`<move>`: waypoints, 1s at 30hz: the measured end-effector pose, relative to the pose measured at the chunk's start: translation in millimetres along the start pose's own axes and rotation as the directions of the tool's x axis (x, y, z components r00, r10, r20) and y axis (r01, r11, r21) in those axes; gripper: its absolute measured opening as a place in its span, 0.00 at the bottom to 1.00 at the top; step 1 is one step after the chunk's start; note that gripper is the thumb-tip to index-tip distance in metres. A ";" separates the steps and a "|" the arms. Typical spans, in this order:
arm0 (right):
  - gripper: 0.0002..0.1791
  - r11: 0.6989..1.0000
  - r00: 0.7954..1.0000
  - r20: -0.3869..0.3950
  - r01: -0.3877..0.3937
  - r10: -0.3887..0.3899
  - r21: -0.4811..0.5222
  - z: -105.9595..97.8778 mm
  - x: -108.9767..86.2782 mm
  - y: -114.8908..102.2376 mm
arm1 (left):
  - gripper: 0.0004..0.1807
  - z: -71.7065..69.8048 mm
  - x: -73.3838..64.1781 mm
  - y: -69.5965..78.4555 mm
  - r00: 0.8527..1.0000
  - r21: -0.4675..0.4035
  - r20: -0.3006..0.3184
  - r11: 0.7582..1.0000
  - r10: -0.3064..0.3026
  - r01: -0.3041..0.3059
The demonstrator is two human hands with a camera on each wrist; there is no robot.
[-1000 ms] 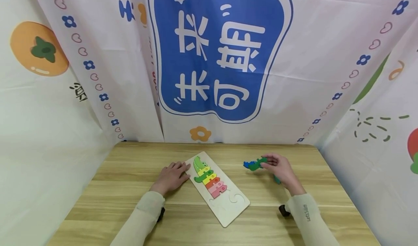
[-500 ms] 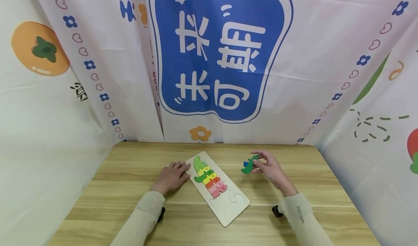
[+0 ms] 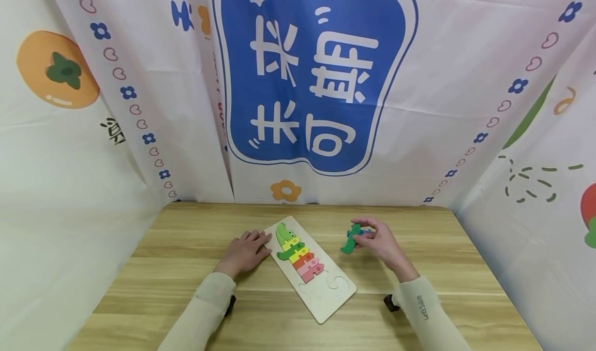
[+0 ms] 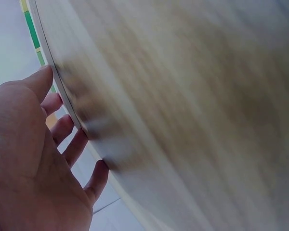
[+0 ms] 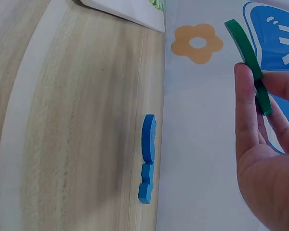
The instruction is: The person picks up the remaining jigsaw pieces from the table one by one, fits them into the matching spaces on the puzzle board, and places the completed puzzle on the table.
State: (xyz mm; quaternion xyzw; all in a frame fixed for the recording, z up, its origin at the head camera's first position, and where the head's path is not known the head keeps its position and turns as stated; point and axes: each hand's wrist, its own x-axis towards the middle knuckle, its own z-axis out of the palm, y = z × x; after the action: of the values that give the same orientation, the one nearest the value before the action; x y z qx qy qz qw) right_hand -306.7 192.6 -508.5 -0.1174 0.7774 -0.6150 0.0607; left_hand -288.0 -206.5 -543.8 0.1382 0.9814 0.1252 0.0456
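A wooden puzzle board (image 3: 326,307) lies slanted on the table, with a crocodile head (image 3: 285,233) and several coloured body pieces in its upper part. At its far end are outlined spaces. My left hand (image 3: 244,252) rests palm down by the board's left edge, fingertips touching it. My right hand (image 3: 379,239) pinches a green puzzle piece (image 3: 350,242) between thumb and fingers, lifted to the right of the board. In the right wrist view, this green piece (image 5: 245,48) is seen edge-on. Under the right hand lies a blue puzzle piece (image 5: 148,139), partly hidden in the head view.
The wooden table (image 3: 186,289) has a printed cloth (image 3: 442,56) hanging behind it and at both sides. A black wrist camera (image 3: 391,303) sits beneath the right cuff.
My right hand has moved left with the green puzzle piece and turned it more upright. More of the blue piece now shows behind it. My left hand and the board have stayed still.
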 end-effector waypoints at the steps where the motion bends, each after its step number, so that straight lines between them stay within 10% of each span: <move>1: 0.26 1.000 1.000 0.000 0.001 -0.001 0.000 0.7 0.0 -0.5 | 0.29 0.4 0.3 -0.4 1.000 0.001 -0.001 1.000 0.000 0.000; 30: 0.27 0.993 1.000 0.006 0.015 -0.014 -0.117 6.7 -1.3 -2.1 | 0.30 0.6 1.0 -0.5 1.000 -0.012 0.000 1.000 0.009 -0.009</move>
State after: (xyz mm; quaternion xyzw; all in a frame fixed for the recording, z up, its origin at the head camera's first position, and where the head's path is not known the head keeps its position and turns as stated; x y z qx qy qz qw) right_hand -303.6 186.2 -508.0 -0.1279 0.8111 -0.5684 0.0512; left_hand -289.0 -206.5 -544.5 0.1423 0.9800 0.1311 0.0459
